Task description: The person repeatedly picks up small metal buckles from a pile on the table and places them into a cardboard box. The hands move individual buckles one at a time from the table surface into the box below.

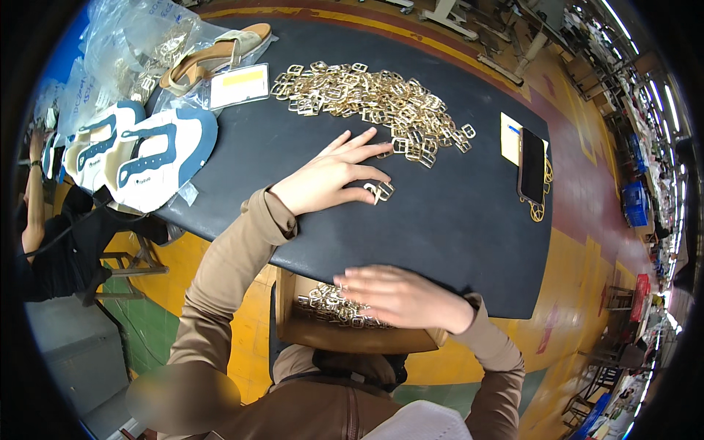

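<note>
Left hand [334, 174] spread, thumb and forefinger touching loose buckles [383, 191], right hand [396, 295] extended, hiding part of drawer [359, 339], grip unclear, pile [367, 95] far, phone [532, 167] right, shoe parts [158, 163] left

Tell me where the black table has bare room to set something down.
The widest bare patch of black table lies between the buckle pile, the phone and the near edge. A smaller one lies between the white shoe pieces and the left hand. Crowded: under the pile and at the far left, with the sandal and plastic bags.
</note>
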`<action>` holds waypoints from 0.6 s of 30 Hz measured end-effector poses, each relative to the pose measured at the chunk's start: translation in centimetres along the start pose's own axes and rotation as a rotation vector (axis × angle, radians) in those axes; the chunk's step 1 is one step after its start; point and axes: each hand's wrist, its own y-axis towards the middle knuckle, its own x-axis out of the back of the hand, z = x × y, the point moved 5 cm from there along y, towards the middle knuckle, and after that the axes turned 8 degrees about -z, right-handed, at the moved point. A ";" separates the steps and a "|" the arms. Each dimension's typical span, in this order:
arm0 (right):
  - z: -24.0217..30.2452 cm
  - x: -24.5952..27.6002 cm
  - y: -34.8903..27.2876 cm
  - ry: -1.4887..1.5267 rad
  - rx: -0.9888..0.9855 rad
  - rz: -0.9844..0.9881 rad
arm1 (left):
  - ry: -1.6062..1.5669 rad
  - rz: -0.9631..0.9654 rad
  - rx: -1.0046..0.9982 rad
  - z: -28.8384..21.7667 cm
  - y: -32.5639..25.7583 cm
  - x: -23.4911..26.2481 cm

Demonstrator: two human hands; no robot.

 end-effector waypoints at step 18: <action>-0.7 0.0 0.4 -0.086 -0.051 0.012 | 0.250 -0.116 0.003 0.6 2.1 -1.0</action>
